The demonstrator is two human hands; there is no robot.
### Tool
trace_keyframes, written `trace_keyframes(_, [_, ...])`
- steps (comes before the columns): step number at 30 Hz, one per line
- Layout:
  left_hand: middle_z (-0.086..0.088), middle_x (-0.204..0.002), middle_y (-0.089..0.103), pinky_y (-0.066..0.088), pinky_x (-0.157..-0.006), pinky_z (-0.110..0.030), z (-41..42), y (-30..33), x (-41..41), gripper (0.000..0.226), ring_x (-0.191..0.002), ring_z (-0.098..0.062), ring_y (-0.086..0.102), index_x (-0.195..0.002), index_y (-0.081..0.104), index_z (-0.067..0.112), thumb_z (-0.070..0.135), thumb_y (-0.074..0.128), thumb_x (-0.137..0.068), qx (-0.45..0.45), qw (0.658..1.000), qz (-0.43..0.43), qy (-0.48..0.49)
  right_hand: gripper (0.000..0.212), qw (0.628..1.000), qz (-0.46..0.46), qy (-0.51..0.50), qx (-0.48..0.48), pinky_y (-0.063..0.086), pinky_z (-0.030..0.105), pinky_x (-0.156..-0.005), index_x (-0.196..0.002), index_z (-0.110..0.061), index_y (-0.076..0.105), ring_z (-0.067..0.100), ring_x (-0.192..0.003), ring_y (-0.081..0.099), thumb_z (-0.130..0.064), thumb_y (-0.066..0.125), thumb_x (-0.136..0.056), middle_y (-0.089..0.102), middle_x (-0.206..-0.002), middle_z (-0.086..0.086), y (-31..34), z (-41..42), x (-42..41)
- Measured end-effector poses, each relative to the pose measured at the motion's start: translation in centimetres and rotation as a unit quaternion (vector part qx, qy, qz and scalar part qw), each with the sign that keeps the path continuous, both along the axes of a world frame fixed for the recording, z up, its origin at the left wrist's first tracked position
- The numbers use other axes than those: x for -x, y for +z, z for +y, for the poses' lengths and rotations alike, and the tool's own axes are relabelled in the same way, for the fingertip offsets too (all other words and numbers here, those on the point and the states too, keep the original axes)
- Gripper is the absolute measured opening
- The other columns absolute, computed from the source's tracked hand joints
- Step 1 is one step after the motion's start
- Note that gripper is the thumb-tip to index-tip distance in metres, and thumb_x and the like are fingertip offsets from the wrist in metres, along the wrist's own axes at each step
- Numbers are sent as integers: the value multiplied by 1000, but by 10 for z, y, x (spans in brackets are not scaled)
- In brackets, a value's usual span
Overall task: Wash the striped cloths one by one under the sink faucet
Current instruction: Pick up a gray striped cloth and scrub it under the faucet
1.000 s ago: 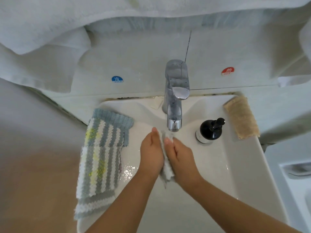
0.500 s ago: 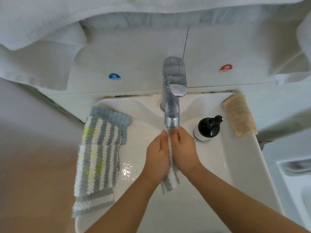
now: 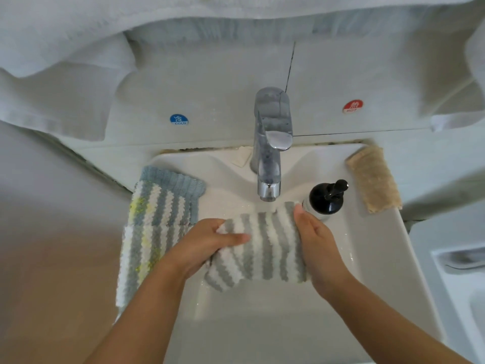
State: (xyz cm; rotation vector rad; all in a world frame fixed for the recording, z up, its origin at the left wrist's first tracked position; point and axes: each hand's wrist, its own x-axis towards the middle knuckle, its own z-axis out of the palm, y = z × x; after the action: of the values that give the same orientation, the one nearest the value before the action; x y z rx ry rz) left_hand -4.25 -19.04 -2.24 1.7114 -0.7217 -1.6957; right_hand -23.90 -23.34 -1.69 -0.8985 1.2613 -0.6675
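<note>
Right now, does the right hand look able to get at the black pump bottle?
Probably yes: the right hand sits just in front of the black pump bottle with nothing between them, but it is holding the gray striped cloth and would need to let go.

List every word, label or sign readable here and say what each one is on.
"COLD", under a white Chinese character: blue round sticker on the wall left of the faucet.
"HOT", under a white Chinese character: red round sticker on the wall right of the faucet.
Black pump bottle: no text visible.
</note>
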Motion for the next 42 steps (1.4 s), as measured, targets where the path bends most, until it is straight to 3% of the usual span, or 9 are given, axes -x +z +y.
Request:
trace_keyframes(5, [-19, -105, 73, 56, -87, -41, 11, -3, -11, 33, -98, -33, 70, -107, 70, 4, 27, 67, -83, 47, 998, 33, 39, 21, 1000, -1, 2, 22, 56, 24, -67, -100, -14, 69, 19, -80, 73, -30, 54, -97, 76, -86, 4, -2, -6, 5])
trace_keyframes(9, [-11, -92, 75, 54, -79, -36, 11, -6, 0, 27, -84, -23, 71, -86, 77, 20, 37, 56, -89, 69, 987, 38, 141, 22, 997, 26, -17, 68, 52, 15, -65, -103, -21, 66, 9, -82, 70, -33, 47, -100, 74, -90, -4, -7, 1, -1])
trace_keyframes(14, [-20, -87, 71, 52, -85, -42, -3, -6, 26, 40, -82, -30, 69, -93, 68, 1, 39, 56, -96, 65, 961, -19, 269, 34, 992, 38, -21, 119, 42, 13, -56, -85, -2, 51, 8, -61, 48, -31, 43, -101, 48, -67, -1, -6, 8, -18])
trace_keyframes(21, [-23, -75, 64, 54, -69, -39, -14, 0, 62, 51, -69, -22, 62, -79, 62, -3, 40, 44, -102, 118, 969, -98, 192, 38, 978, 76, 39, 189, 37, 10, -53, -62, -21, 44, -2, -49, 44, -20, 49, -100, 48, -49, -17, -1, 11, -52])
trace_keyframes(24, [-10, -61, 60, 48, -56, -20, -14, -3, 70, 48, -57, -6, 58, -70, 60, 5, 35, 41, -103, 118, 967, -92, 207, 38, 973, 100, 50, 203, 35, 13, -52, -63, -18, 42, 1, -48, 41, -22, 47, -101, 45, -49, -14, -6, 6, -50])
trace_keyframes(28, [-20, -78, 67, 48, -57, -16, -13, -5, 76, 48, -65, -11, 62, -83, 65, 0, 35, 39, -104, 107, 972, -78, 197, 37, 975, 108, 43, 191, 35, 18, -53, -65, -17, 43, 1, -50, 38, -25, 46, -101, 44, -51, -12, -11, 0, -45])
trace_keyframes(34, [-4, -61, 64, 49, -54, -17, -20, -4, 79, 47, -58, -7, 63, -74, 62, 7, 32, 37, -105, 110, 969, -70, 210, 34, 970, 127, 48, 201, 37, 12, -50, -66, -19, 46, -1, -49, 48, -23, 49, -99, 52, -51, -18, -5, -8, -46])
trace_keyframes(39, [-20, -70, 58, 53, -72, -39, -23, -9, 72, 52, -67, -21, 58, -78, 53, -4, 38, 36, -104, 115, 957, -79, 254, 35, 954, 149, 113, 236, 39, 16, -52, -66, -25, 41, 1, -49, 49, -32, 45, -100, 50, -49, -11, -8, 9, -44])
trace_keyframes(42, [-4, -62, 64, 53, -60, -22, -18, -8, 79, 49, -61, -12, 65, -74, 61, 5, 35, 37, -105, 99, 969, -67, 217, 35, 963, 149, 69, 213, 40, 19, -54, -67, -19, 46, 1, -49, 46, -31, 47, -100, 51, -51, -13, -13, -5, -44])
